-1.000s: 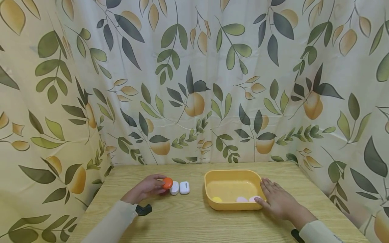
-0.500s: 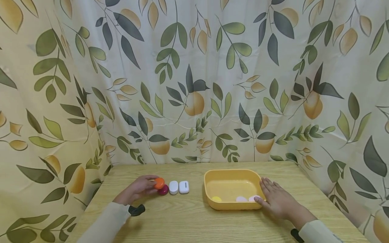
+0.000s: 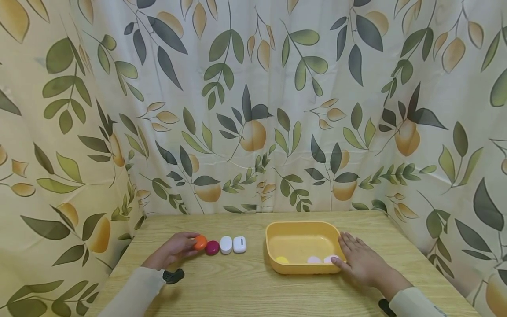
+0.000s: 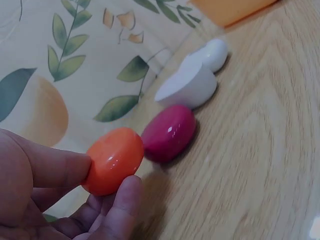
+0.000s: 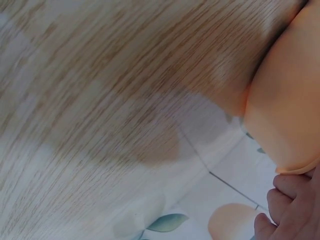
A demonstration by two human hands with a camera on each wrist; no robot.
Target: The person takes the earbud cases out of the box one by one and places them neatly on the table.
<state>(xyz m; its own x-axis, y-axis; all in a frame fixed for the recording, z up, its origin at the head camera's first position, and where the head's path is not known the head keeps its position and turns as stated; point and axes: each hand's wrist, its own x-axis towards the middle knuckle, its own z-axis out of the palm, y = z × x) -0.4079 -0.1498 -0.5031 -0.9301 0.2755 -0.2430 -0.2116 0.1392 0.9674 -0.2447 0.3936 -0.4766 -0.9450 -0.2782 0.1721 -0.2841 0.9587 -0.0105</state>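
Observation:
My left hand (image 3: 174, 249) pinches a glossy, rounded orange earbud case (image 3: 200, 242) between thumb and fingers at the left of the table. In the left wrist view the orange case (image 4: 114, 161) sits right beside a similar magenta case (image 4: 170, 133). To the right of the magenta case (image 3: 212, 247) stand a white oval case (image 3: 226, 245) and a white earbud case (image 3: 239, 244), in a row. My right hand (image 3: 362, 259) rests with extended fingers against the right side of a yellow bin (image 3: 305, 269). Its fingers (image 5: 287, 202) touch the rim in the right wrist view.
Inside the bin lie a yellow piece (image 3: 282, 260) and two pale pink pieces (image 3: 314, 260) near the front wall; their kind is unclear. Leaf-and-fruit patterned curtains (image 3: 261, 167) enclose the wood-grain table (image 3: 245, 290) at the back and sides.
My left hand has moved left and slightly down with the orange case, from above the magenta case to beside it, uncovering the magenta case. My right hand and the bin have stayed put.

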